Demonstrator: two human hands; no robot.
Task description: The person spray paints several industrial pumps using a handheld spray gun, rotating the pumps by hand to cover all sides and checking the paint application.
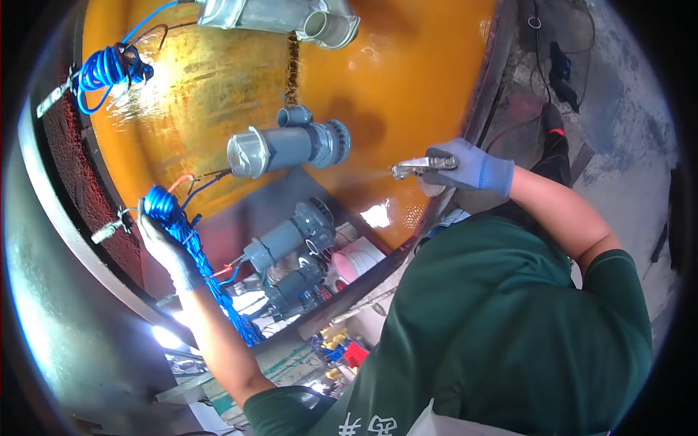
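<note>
My left hand (pixel 166 247), in a grey glove, is closed around a bundle of blue cable (pixel 166 206) whose long strands hang down toward the lower middle. In a blue-grey glove, my right hand (pixel 465 168) grips a metal spray gun (pixel 422 166), its nozzle pointing left. A faint mist shows before the nozzle. Facing it, with a gap between, is a grey cylindrical motor-like unit (pixel 287 147) with a short side pipe. Thin orange and blue wires run from its left end toward the cable bundle.
Behind stands a glossy yellow-orange stained panel (pixel 407 80). Another grey unit (pixel 269 14) is at the top, beside coiled blue cable (pixel 109 70). Further grey units (pixel 291 236) sit lower, near a pink bucket (pixel 356 259). A black hose (pixel 542 65) lies at right.
</note>
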